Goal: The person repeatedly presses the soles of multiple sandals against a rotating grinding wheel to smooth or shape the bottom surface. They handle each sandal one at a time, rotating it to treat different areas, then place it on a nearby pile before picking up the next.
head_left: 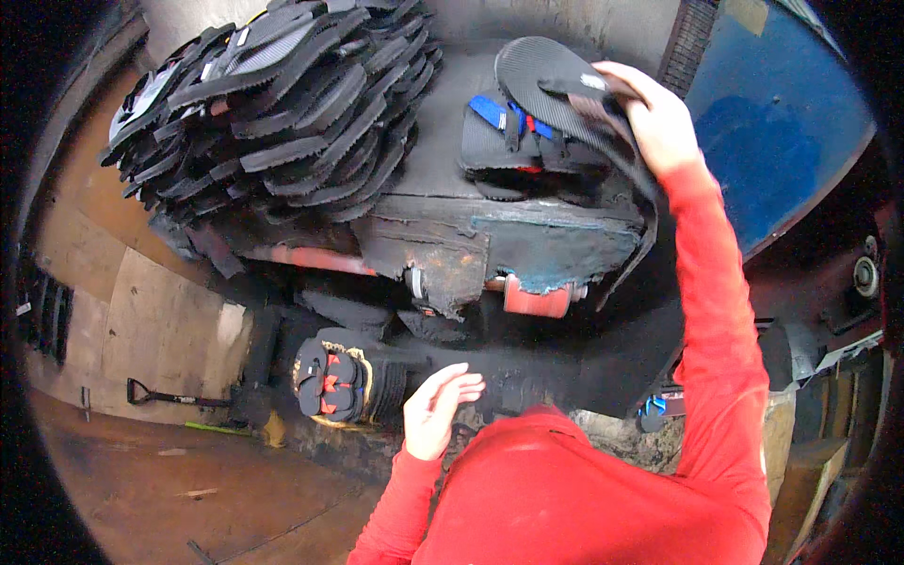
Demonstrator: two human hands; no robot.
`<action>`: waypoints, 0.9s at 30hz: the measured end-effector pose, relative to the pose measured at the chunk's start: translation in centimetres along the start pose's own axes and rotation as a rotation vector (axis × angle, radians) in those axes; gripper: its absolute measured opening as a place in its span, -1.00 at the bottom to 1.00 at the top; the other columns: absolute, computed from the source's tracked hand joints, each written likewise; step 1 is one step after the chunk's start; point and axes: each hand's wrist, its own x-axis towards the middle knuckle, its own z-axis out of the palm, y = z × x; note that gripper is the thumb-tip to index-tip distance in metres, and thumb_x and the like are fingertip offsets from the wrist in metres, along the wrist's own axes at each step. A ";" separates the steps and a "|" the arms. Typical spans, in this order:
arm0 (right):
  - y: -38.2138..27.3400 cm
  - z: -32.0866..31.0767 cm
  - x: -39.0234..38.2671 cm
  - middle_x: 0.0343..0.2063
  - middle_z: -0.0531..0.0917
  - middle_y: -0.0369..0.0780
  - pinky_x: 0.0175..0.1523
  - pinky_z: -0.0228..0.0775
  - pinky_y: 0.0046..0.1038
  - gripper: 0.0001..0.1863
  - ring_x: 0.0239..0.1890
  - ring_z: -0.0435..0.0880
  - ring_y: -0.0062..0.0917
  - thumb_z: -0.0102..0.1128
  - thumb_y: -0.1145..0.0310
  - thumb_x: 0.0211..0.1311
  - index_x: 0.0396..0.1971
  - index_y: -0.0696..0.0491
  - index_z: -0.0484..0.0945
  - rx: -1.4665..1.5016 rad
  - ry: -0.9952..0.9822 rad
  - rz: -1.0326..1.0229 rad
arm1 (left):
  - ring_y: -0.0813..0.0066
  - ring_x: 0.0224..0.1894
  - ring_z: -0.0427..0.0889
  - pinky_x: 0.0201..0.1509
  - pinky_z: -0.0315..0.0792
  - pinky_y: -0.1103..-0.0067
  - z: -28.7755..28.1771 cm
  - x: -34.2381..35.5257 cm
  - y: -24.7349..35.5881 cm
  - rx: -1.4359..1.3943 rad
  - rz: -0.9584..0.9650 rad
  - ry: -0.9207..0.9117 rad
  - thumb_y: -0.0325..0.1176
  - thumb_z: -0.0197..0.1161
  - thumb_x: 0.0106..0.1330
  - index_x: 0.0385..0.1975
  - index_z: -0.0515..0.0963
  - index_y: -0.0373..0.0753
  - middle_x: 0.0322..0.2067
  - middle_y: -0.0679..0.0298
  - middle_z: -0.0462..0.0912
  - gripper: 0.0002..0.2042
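Observation:
My right hand [648,111] is closed on the edge of a black ribbed sandal [535,68] at the right of the bench. That sandal lies over or just above a few more black sandals [485,151], with blue and red pieces showing between them. Whether it touches them I cannot tell. Close to my body, in front of the bench, my left hand [435,407] is empty, its fingers stretched out and slightly bent. A large heap of black sandals or soles [292,113] with ridged edges fills the left side of the bench.
Under the worn bench edge [556,240] sits a red roller [535,297]. A sack [369,386] of black sandals with red bits stands below on the left. A blue panel [782,122] rises at the right. A long-handled tool [179,397] lies on the brown floor.

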 end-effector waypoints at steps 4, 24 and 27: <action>5.6 2.5 8.1 -0.04 0.70 -0.13 0.23 0.39 -0.40 -0.60 0.05 0.66 -0.33 -0.06 0.39 0.23 0.03 0.05 0.60 0.100 -0.242 0.018 | 0.28 -0.10 0.70 0.03 0.58 0.43 -3.2 -1.8 -0.5 0.109 -0.023 0.134 -0.45 0.05 0.50 0.07 0.49 -0.48 -0.09 -0.02 0.67 -0.72; 8.6 6.0 11.5 0.05 0.66 -0.09 0.24 0.37 -0.35 -0.49 0.14 0.60 -0.28 0.10 0.01 0.33 0.16 -0.02 0.56 -0.506 -0.484 -0.009 | 0.66 -0.26 0.54 -0.14 0.45 0.66 -10.7 -8.9 -6.1 0.477 -0.183 0.527 -0.33 0.23 0.42 -0.06 0.60 -0.40 -0.27 0.35 0.63 -0.74; 9.2 6.2 9.4 0.14 0.59 -0.09 0.34 0.20 -0.44 -0.51 0.24 0.50 -0.40 0.05 0.08 0.42 0.17 0.09 0.53 -0.107 -0.662 0.120 | 0.55 -0.10 0.62 0.03 0.47 0.58 -12.6 -9.9 -7.0 0.469 -0.192 0.600 -0.28 0.25 0.40 -0.06 0.62 -0.37 -0.18 0.24 0.71 -0.72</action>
